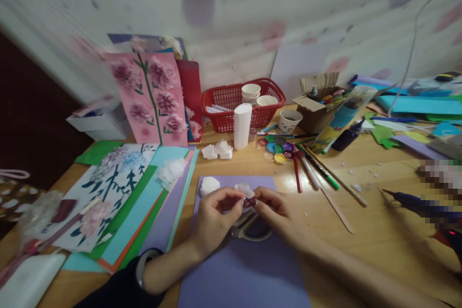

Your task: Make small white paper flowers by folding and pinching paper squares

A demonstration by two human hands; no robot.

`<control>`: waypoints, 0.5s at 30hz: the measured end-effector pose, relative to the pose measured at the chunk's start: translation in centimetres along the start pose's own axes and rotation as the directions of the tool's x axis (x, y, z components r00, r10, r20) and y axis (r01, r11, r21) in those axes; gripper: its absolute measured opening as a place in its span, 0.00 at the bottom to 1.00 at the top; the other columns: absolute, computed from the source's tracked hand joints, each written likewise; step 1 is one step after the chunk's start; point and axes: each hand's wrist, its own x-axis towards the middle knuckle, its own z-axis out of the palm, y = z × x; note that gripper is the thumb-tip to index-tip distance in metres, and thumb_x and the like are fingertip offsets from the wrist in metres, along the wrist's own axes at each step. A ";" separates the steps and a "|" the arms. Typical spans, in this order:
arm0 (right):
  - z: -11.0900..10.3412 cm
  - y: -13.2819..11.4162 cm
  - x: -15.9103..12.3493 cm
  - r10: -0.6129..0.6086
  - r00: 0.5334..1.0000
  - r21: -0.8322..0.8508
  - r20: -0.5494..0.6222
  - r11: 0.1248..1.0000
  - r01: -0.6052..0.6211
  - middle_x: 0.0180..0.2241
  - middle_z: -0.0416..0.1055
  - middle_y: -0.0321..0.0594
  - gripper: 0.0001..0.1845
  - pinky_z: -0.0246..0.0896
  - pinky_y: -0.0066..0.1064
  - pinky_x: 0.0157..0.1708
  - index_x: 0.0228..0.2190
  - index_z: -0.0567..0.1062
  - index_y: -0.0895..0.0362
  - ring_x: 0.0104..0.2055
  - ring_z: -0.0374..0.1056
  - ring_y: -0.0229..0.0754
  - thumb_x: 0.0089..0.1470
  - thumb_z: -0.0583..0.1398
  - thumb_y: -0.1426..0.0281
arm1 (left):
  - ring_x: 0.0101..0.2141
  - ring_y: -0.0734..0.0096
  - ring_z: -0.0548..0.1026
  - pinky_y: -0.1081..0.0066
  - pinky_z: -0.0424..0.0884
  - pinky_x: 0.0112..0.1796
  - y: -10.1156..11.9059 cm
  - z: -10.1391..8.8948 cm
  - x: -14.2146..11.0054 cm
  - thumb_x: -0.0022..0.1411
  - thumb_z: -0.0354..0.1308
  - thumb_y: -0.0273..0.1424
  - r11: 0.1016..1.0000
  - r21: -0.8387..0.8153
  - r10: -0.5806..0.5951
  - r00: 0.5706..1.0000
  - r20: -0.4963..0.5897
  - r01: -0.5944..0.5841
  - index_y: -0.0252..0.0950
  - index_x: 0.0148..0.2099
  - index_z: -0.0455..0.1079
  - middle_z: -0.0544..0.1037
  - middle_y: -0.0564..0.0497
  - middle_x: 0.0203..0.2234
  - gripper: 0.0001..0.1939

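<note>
My left hand (218, 216) and my right hand (276, 209) meet over a sheet of purple paper (241, 269). Both are closed, with fingertips pinching a small piece of white tissue paper (244, 188) between them. Exactly how it is folded is partly hidden by the fingers. Beneath the hands lies a pair of scissors (255, 237), its handle loops showing and its blades mostly covered. A crumpled white tissue piece (210, 186) rests on the paper's upper left corner, close to my left hand.
Behind stand a white tissue roll (242, 127), folded tissue squares (218, 150), a red basket (221, 121) and a paint palette (277, 148). Brushes and a wooden stick (337, 210) lie right, near a glue gun (422, 204). Coloured papers (164, 231) and a pink flower picture (149, 96) are left.
</note>
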 end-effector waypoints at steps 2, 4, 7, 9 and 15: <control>-0.1 0.1 0.0 -0.006 1.000 -0.019 -0.023 1.000 0.006 0.21 0.62 0.32 0.13 0.50 0.26 0.23 0.25 0.70 0.57 0.23 0.56 0.35 0.55 0.58 0.62 | 0.31 0.70 0.79 0.73 0.75 0.36 -0.3 -0.3 0.4 0.50 0.65 0.27 0.994 -0.096 -0.056 0.992 -0.109 0.045 0.33 0.31 0.77 0.82 0.49 0.28 0.03; -0.2 0.4 0.2 0.006 0.999 -0.012 -0.049 1.000 -0.007 0.19 0.59 0.30 0.13 0.46 0.26 0.21 0.25 0.71 0.57 0.20 0.52 0.33 0.54 0.58 0.62 | 0.31 0.71 0.79 0.74 0.75 0.36 -0.7 -0.9 1.2 0.47 0.68 0.28 0.974 -0.220 -0.112 0.967 -0.229 0.061 0.32 0.31 0.76 0.81 0.49 0.27 0.07; -0.3 0.9 0.5 0.013 0.997 0.055 -0.080 0.998 -0.009 0.15 0.53 0.27 0.12 0.41 0.26 0.18 0.24 0.71 0.57 0.17 0.46 0.32 0.52 0.59 0.62 | 0.29 0.74 0.78 0.75 0.74 0.35 -0.9 -2.6 2.3 0.46 0.70 0.32 0.947 -0.320 -0.136 0.932 -0.337 0.022 0.32 0.34 0.75 0.80 0.51 0.28 0.13; -0.3 1.1 0.7 0.014 0.994 0.130 -0.108 0.992 0.000 0.14 0.52 0.26 0.11 0.39 0.26 0.17 0.24 0.70 0.56 0.16 0.44 0.32 0.50 0.59 0.62 | 0.30 0.75 0.78 0.74 0.74 0.36 -0.4 -3.8 2.5 0.46 0.71 0.34 0.933 -0.358 -0.127 0.918 -0.377 -0.018 0.33 0.36 0.73 0.80 0.53 0.29 0.16; -0.3 1.0 0.7 0.013 1.000 0.143 0.015 0.990 -0.015 0.15 0.56 0.27 0.10 0.36 0.25 0.17 0.24 0.72 0.58 0.17 0.45 0.30 0.48 0.62 0.63 | 0.26 0.73 0.77 0.71 0.76 0.32 1.0 -3.8 -0.2 0.45 0.73 0.29 0.786 -0.481 -0.368 0.919 0.142 0.389 0.35 0.53 0.69 0.78 0.53 0.27 0.32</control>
